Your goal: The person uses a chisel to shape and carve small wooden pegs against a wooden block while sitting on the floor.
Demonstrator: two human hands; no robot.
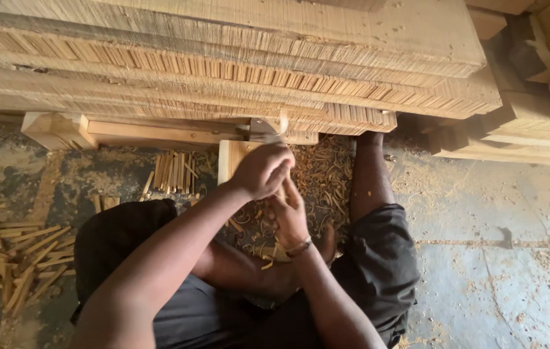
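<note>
1. Between the person's knees, on the floor, stands a pale upright block of wood [233, 158]; only its upper left part shows, the rest being behind the hands.
2. The left hand [263, 169] is curled into a loose fist over the top of the block, fingers folded around something thin that cannot be made out.
3. The right hand [290, 216] sits just below and touching the left, fingers pointing up and closed around the same spot; a thin metal bracelet [299, 246] circles its wrist. What it grips is hidden.
4. Just above the left hand a grey metal blade with a pale wooden part [266, 129] shows against the stack behind; whether either hand holds it cannot be told.
5. Curled tan wood shavings [323, 178] lie heaped on the floor around the block and against the bare right leg [370, 178].
6. A small row of short, thin wooden sticks [174, 171] lies left of the block, and a looser scatter of similar sticks [16, 258] lies well apart at the far left.
7. Behind everything rises a stack of broad pale timber boards [223, 58], and the stained concrete floor [501, 213] stretches to the right.
</note>
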